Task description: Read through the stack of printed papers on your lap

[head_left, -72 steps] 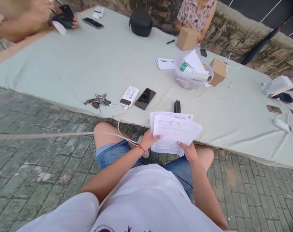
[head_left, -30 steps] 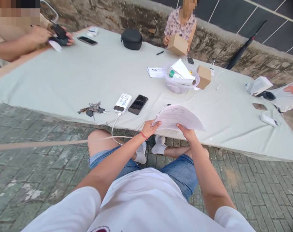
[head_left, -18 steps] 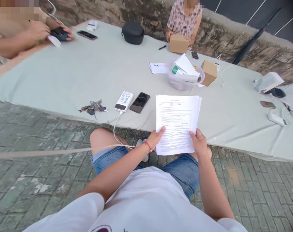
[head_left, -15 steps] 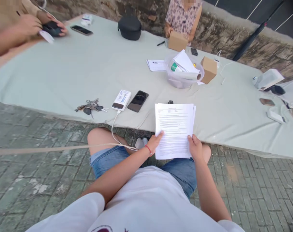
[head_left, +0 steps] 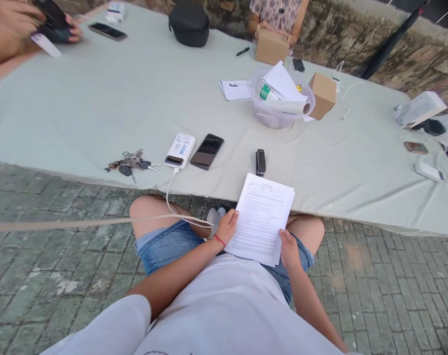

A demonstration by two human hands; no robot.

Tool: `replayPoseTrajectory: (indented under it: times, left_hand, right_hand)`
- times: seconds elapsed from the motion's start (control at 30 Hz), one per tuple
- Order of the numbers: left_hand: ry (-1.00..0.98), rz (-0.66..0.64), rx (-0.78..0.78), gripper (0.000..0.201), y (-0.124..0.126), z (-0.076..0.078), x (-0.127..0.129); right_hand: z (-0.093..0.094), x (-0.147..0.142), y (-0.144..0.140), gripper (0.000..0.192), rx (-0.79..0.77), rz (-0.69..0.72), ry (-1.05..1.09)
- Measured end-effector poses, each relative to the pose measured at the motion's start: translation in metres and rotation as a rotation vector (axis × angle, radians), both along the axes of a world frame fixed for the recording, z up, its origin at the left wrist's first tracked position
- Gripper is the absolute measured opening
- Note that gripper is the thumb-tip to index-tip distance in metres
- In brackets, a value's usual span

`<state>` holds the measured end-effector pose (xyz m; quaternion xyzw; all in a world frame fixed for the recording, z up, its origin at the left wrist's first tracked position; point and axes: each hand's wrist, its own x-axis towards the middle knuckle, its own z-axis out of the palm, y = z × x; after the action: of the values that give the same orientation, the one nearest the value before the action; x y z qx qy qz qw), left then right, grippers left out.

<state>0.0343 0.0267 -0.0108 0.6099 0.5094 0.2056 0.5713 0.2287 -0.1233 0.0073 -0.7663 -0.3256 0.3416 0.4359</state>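
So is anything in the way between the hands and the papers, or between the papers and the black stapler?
Nothing visible. The left hand and right hand hold the papers by their sides. The black stapler lies on the tablecloth right by the papers' top edge; I can't tell whether they touch.
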Motion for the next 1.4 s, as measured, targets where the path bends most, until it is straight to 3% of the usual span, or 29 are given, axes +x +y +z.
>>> replayPoseTrajectory:
  times: [0.2,0.27,0.33,0.4,0.53,0.6,0.67,0.9,1.1,1.27,1.4]
  left_hand:
    - [-0.012,-0.019,-0.002,0.036,0.003,0.005,0.000]
    - [-0.021,-0.032,0.000,0.037,0.003,0.006,0.000]
    - [-0.012,-0.040,0.017,0.037,0.004,0.009,0.002]
    - [0.003,-0.042,0.040,0.037,0.003,0.012,0.005]
    - [-0.002,-0.072,0.085,0.035,0.000,0.015,0.009]
    - [0.019,-0.093,0.106,0.034,-0.001,0.015,0.010]
    - [0.053,-0.114,0.126,0.031,-0.002,0.015,0.010]
    - [0.104,-0.163,0.172,0.028,-0.005,0.015,0.007]
    - [0.110,-0.178,0.187,0.032,-0.008,0.013,0.006]
    - [0.092,-0.192,0.216,0.030,-0.010,0.012,0.006]
    - [0.102,-0.198,0.210,0.028,-0.010,0.013,0.005]
  right_hand:
    - [0.013,0.033,0.001,0.047,-0.141,-0.023,-0.174]
    - [0.027,0.046,0.014,0.050,-0.120,-0.116,-0.339]
    - [0.046,0.050,0.035,0.049,-0.024,-0.123,-0.529]
    - [0.064,0.041,0.061,0.043,0.080,0.053,-0.659]
    - [0.082,0.005,0.113,0.058,0.197,0.629,-0.845]
    - [0.080,-0.007,0.131,0.062,0.149,0.797,-0.920]
    - [0.077,-0.011,0.144,0.061,0.065,0.868,-0.954]
    - [0.072,-0.002,0.156,0.064,0.012,0.835,-0.945]
    - [0.066,0.022,0.160,0.079,-0.021,0.509,-0.856]
    - [0.059,0.033,0.163,0.079,-0.079,0.482,-0.824]
    - [0.054,0.033,0.166,0.064,-0.092,0.493,-0.819]
